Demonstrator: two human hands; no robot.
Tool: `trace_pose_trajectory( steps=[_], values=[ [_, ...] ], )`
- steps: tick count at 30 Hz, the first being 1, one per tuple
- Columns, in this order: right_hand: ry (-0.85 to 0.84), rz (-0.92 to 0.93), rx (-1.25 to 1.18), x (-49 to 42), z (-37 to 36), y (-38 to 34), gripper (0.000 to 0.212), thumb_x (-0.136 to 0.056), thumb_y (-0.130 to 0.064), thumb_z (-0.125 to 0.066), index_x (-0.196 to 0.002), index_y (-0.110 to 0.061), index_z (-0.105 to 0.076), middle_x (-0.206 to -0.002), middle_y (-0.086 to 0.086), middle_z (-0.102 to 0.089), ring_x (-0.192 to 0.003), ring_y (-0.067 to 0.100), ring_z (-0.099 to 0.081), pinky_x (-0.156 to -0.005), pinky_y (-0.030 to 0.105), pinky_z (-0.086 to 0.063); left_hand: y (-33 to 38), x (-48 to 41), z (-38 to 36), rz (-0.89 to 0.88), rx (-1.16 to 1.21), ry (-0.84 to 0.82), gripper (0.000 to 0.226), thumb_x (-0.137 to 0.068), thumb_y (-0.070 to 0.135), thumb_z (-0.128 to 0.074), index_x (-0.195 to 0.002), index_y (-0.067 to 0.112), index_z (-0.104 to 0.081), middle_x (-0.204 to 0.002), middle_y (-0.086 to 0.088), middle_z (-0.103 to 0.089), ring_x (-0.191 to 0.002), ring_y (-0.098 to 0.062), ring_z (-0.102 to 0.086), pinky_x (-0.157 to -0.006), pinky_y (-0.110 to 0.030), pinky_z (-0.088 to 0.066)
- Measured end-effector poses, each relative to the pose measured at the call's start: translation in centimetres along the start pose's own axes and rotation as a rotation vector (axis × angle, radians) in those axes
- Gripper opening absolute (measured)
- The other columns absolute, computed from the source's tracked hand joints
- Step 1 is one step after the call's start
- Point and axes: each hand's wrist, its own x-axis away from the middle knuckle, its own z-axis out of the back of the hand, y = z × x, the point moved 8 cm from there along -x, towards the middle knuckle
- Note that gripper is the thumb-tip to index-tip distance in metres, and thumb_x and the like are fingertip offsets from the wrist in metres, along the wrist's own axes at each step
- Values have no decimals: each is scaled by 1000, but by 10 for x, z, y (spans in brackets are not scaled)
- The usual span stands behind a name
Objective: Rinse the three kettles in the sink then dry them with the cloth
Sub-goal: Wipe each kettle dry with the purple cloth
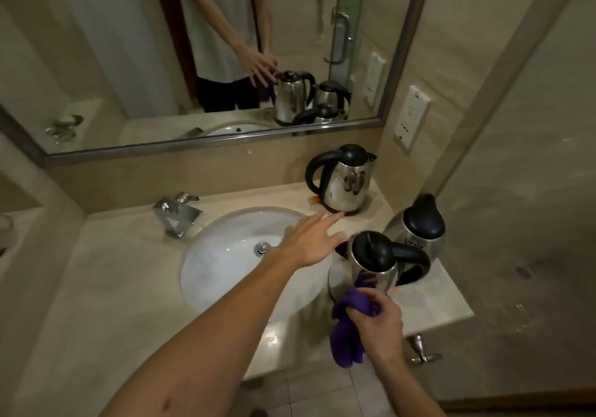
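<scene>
Three steel kettles with black lids and handles stand on the counter right of the sink (206, 255). The back kettle (346, 184) is near the mirror, the right kettle (419, 232) by the wall, and the near kettle (374, 265) at the counter's front. My left hand (309, 239) reaches out over the sink's right rim with fingers straight, between the back and near kettles, holding nothing. My right hand (377, 316) grips a bunched purple cloth (348, 329) against the near kettle's lower side.
A chrome tap (177, 213) sits behind the basin at its left. A mirror (193, 61) spans the back wall. A wall socket plate (412, 116) is at the right. A chrome handle (419, 349) sticks out below the counter edge.
</scene>
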Motion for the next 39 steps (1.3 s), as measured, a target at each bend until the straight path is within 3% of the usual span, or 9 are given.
trace_pose_trajectory(
  steps=[2,7,13,17,21,25,32,36,39],
  values=[
    [-197,97,152,1,-37,-28,43,-74,2,-76,-98,-33,-70,-101,-13,-70,-99,5,-64,-91,30,-52,-51,23,13,115,-63,-32,57,-100,57,-35,-154,44,-22,-165,4,-13,-151,-25,-14,-117,-57,-13],
    [-496,273,345,-5,-137,-107,36,-77,0,-70,-98,-29,-68,-98,-12,-67,-94,7,-62,-74,10,-45,-162,82,53,340,-157,3,61,-95,59,-44,-152,46,-26,-164,6,-20,-149,-24,-20,-119,-54,-15],
    [-700,389,478,9,-255,-166,34,-77,-2,-69,-98,-30,-66,-101,-7,-66,-93,15,-62,-78,33,-58,-233,136,92,467,-108,84,65,-90,53,-49,-151,48,-27,-160,11,-30,-144,-23,-30,-113,-53,-20],
    [-779,461,516,29,-321,-190,34,-76,0,-64,-99,-25,-70,-99,-2,-69,-93,18,-62,-77,33,-57,-278,170,110,515,-63,132,66,-88,43,-53,-149,47,-30,-156,11,-37,-139,-24,-37,-109,-52,-25],
    [-865,500,546,55,-383,-206,36,-80,1,-66,-111,-18,-69,-109,3,-67,-101,22,-61,-86,40,-59,-331,205,111,619,47,108,75,-84,40,-58,-152,43,-26,-158,8,-32,-141,-25,-34,-111,-50,-29],
    [-958,552,630,75,-441,-214,36,-81,2,-66,-111,-17,-70,-106,2,-66,-101,21,-61,-86,38,-58,-383,240,104,723,231,77,91,-71,35,-65,-153,43,-23,-159,5,-31,-140,-24,-37,-110,-44,-39],
    [-1011,594,720,90,-518,-231,36,-77,4,-62,-106,-15,-71,-102,5,-67,-95,22,-60,-74,28,-45,-432,260,121,740,317,249,78,-85,18,-62,-154,29,-27,-154,-3,-38,-135,-26,-43,-106,-40,-42],
    [-1120,626,792,115,-541,-185,45,-82,2,-65,-124,-11,-67,-127,12,-62,-118,29,-57,-92,30,-45,-448,264,101,778,341,249,72,-84,24,-64,-150,28,-35,-146,-5,-48,-129,-26,-49,-104,-42,-44],
    [-1111,604,818,110,-534,-156,57,-88,-10,-70,-142,-18,-53,-148,10,-44,-132,28,-49,-109,33,-40,-452,258,92,785,349,174,84,-66,41,-62,-146,30,-40,-144,-1,-51,-126,-24,-52,-105,-44,-43]
  ],
)
